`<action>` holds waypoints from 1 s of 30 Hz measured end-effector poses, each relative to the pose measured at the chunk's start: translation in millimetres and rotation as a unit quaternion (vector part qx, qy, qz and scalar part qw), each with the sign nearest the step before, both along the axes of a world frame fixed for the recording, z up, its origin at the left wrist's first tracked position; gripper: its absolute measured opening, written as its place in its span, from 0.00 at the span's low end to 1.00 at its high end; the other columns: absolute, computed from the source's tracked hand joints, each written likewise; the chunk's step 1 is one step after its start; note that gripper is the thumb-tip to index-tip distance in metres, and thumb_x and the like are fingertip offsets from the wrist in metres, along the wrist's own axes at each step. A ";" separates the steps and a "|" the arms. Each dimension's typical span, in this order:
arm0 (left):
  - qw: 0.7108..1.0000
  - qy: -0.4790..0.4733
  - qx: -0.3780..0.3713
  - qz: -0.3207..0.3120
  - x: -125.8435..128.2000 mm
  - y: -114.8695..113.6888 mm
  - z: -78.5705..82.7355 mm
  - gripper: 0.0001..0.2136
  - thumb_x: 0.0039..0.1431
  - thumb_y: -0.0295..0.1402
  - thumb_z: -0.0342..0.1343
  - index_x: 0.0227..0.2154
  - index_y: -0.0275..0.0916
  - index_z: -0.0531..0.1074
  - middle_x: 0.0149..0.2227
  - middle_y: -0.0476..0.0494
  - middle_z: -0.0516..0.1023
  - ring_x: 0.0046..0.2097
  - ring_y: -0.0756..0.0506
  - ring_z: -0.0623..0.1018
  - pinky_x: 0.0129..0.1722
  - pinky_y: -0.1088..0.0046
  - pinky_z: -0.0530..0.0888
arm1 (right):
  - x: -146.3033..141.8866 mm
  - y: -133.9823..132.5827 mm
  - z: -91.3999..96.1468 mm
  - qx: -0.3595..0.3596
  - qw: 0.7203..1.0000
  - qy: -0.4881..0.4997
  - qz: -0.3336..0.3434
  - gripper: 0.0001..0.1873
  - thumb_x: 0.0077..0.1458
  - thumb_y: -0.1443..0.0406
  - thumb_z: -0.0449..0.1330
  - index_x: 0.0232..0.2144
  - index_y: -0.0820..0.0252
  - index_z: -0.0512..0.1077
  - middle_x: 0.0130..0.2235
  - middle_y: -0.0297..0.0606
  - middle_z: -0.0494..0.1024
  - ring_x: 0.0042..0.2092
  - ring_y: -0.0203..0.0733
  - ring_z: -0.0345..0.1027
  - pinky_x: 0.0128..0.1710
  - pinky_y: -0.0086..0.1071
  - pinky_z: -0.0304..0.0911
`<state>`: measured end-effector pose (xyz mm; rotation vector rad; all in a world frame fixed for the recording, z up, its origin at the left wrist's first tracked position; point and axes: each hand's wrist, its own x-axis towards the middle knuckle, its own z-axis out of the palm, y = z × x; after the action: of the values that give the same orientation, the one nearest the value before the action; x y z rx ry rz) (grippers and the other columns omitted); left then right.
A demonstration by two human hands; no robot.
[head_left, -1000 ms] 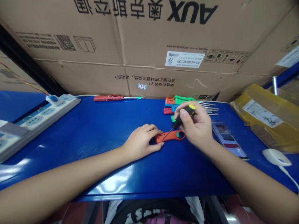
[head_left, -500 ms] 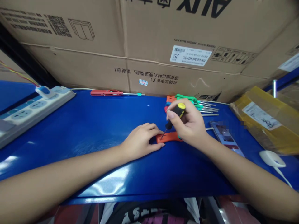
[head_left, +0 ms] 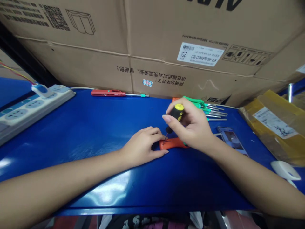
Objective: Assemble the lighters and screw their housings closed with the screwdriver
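Observation:
An orange lighter-shaped tool (head_left: pixel 170 143) lies on the blue table (head_left: pixel 95 127) in front of me. My left hand (head_left: pixel 143 144) is curled round its left end and pins it to the table. My right hand (head_left: pixel 189 127) grips a small screwdriver with a black and yellow handle (head_left: pixel 175 115), held steeply, its thin tip resting on the tool's left end beside my left fingers. The tool's right part is hidden under my right hand.
A pile of orange, green and blue tools with metal rods (head_left: pixel 207 108) lies behind my right hand. One red tool (head_left: pixel 111 93) lies at the back. A power strip (head_left: pixel 28 106) is at left, a phone (head_left: pixel 232 140), a yellow parcel (head_left: pixel 274 124) and a white mouse (head_left: pixel 284 168) at right. Cardboard boxes (head_left: pixel 152 41) wall the back.
My right hand has tipped the screwdriver more upright and slid its tip leftward along the orange tool. My left hand has stayed on the tool. The view has dropped a little.

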<state>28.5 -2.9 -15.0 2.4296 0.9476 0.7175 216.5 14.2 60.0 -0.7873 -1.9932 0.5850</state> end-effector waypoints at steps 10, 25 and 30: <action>1.000 -0.020 -0.012 0.000 0.9 2.8 -1.1 0.16 0.61 0.41 0.64 0.48 0.39 0.78 0.49 0.39 0.80 0.51 0.37 0.78 0.53 0.57 0.75 | 13.1 -3.8 -3.1 0.061 0.998 -0.009 0.003 0.07 0.59 0.66 0.65 0.38 0.57 0.70 0.32 0.30 0.74 0.33 0.34 0.69 0.35 0.29 0.66; 1.000 -0.023 -0.014 0.006 3.7 1.8 0.6 0.11 0.59 0.37 0.66 0.42 0.39 0.78 0.40 0.44 0.79 0.42 0.41 0.78 0.43 0.63 0.75 | 11.4 -7.7 1.0 0.180 0.976 -0.114 -0.043 0.17 0.61 0.62 0.66 0.50 0.58 0.70 0.41 0.36 0.81 0.35 0.34 0.74 0.36 0.28 0.66; 0.999 -0.021 -0.021 0.020 3.5 0.4 0.8 0.10 0.59 0.36 0.64 0.42 0.40 0.77 0.42 0.43 0.80 0.45 0.39 0.79 0.44 0.62 0.76 | -0.3 -15.6 27.4 0.207 0.930 -0.278 -0.121 0.29 0.67 0.43 0.50 0.28 0.58 0.72 0.21 0.33 0.72 0.24 0.36 0.67 0.25 0.33 0.51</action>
<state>32.0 -2.5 -14.2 2.3573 0.9879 0.7518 216.2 -1.5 87.4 -0.9807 -2.3587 -0.2383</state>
